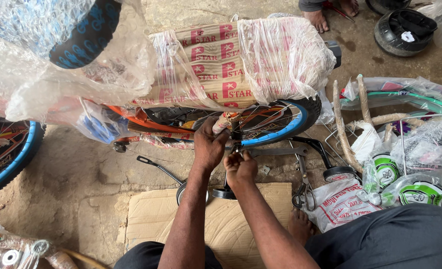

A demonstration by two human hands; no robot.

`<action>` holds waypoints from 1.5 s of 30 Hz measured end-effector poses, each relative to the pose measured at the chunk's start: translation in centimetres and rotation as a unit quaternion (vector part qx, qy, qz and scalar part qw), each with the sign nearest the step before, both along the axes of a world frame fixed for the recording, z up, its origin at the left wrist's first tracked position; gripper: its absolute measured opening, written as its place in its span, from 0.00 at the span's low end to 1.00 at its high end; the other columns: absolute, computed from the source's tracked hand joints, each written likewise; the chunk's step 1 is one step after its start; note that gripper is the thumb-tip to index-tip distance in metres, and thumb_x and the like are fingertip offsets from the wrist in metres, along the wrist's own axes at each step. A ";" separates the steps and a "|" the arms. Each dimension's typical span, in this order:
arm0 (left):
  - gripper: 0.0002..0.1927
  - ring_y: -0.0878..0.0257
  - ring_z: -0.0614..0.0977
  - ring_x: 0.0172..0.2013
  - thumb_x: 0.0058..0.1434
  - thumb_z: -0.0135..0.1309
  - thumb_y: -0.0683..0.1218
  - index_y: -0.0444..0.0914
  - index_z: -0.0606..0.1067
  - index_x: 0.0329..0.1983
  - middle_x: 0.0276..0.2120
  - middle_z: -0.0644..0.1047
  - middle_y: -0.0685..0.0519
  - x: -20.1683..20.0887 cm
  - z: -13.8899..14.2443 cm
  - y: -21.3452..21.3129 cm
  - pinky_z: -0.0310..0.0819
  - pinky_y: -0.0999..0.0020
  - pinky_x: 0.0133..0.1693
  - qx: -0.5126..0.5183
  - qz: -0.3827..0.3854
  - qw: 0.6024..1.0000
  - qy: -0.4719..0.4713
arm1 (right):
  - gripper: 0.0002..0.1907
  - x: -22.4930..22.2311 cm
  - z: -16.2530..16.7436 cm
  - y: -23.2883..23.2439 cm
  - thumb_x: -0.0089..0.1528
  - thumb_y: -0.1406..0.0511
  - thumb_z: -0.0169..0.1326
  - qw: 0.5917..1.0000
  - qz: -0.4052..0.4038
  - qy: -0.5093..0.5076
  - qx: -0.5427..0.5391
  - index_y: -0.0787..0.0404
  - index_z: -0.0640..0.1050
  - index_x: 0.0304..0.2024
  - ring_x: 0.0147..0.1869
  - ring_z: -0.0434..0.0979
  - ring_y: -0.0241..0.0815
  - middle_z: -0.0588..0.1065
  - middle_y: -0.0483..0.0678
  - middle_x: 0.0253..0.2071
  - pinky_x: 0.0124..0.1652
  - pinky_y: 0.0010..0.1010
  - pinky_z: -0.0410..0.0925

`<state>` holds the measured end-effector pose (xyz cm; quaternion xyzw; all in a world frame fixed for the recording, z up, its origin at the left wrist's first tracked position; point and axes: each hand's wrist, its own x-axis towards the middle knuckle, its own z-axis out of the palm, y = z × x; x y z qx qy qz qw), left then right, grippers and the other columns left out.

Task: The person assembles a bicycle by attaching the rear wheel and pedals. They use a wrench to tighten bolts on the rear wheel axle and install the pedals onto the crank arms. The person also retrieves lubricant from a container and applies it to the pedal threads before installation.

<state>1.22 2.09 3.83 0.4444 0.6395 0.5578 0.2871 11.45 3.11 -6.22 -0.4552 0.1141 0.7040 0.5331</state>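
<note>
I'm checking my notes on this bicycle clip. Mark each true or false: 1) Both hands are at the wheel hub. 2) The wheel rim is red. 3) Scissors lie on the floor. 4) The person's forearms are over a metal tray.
1) True: the left hand and right hand meet at the hub of the rear wheel.
2) False: the rim is blue.
3) True: the scissors lie on the floor right of the hands.
4) False: a flattened cardboard sheet lies under the forearms.

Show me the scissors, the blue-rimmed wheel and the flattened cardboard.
scissors [303,192], head view, on the handles and pivot.
blue-rimmed wheel [286,127], head view, on the blue rim.
flattened cardboard [226,224], head view, on its bare middle.
</note>
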 end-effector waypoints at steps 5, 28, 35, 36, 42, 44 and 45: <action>0.14 0.60 0.83 0.41 0.58 0.58 0.41 0.35 0.77 0.48 0.39 0.82 0.48 -0.2 -0.5 0.0 0.76 0.66 0.45 0.021 0.007 1.000 0.005 | 0.18 1.0 0.7 -0.1 0.71 0.52 0.35 0.984 0.119 0.082 0.104 0.56 0.69 0.46 0.34 0.73 0.41 0.73 0.50 0.33 0.36 0.36 0.71; 0.17 0.57 0.82 0.42 0.57 0.57 0.41 0.34 0.77 0.50 0.41 0.82 0.45 -0.8 -0.9 0.1 0.75 0.64 0.47 0.047 0.015 0.999 0.023 | 0.26 1.5 -0.4 0.5 0.72 0.45 0.45 0.984 0.176 0.015 0.025 0.60 0.72 0.39 0.29 0.67 0.44 0.69 0.48 0.27 0.33 0.41 0.65; 0.15 0.56 0.81 0.40 0.56 0.57 0.41 0.34 0.77 0.47 0.38 0.81 0.45 -0.7 -1.0 -0.3 0.74 0.64 0.45 0.057 0.004 0.998 0.026 | 0.19 1.1 0.7 -0.5 0.71 0.47 0.44 0.980 0.177 0.044 0.073 0.52 0.74 0.45 0.29 0.65 0.40 0.69 0.45 0.28 0.31 0.36 0.64; 0.14 0.56 0.81 0.39 0.55 0.57 0.40 0.34 0.78 0.46 0.37 0.80 0.45 -0.7 -0.9 -0.3 0.74 0.64 0.45 0.064 0.007 0.997 0.028 | 0.18 1.1 1.0 -0.3 0.70 0.47 0.45 0.984 0.176 -0.015 0.024 0.50 0.75 0.46 0.29 0.64 0.39 0.68 0.44 0.27 0.30 0.36 0.62; 0.15 0.58 0.82 0.40 0.59 0.56 0.42 0.35 0.77 0.50 0.40 0.83 0.45 -0.7 -0.6 -0.2 0.75 0.65 0.46 0.044 0.001 0.999 0.013 | 0.22 1.9 1.2 -0.1 0.71 0.45 0.39 0.974 0.197 -0.008 0.116 0.53 0.71 0.43 0.31 0.69 0.42 0.71 0.48 0.29 0.34 0.39 0.66; 0.15 0.58 0.83 0.40 0.58 0.58 0.42 0.35 0.78 0.48 0.39 0.82 0.45 -0.7 -0.6 -0.1 0.75 0.65 0.46 0.042 0.016 0.998 0.039 | 0.26 2.1 1.0 0.1 0.70 0.43 0.36 0.981 0.183 -0.005 0.068 0.53 0.73 0.44 0.31 0.69 0.41 0.71 0.47 0.29 0.34 0.39 0.67; 0.15 0.58 0.83 0.40 0.57 0.58 0.42 0.35 0.78 0.48 0.39 0.82 0.45 -0.7 -0.6 -0.1 0.74 0.65 0.46 0.032 0.020 0.998 0.050 | 0.28 2.2 0.9 0.1 0.69 0.41 0.35 0.984 0.173 -0.004 0.035 0.54 0.74 0.44 0.31 0.69 0.41 0.71 0.46 0.28 0.34 0.40 0.67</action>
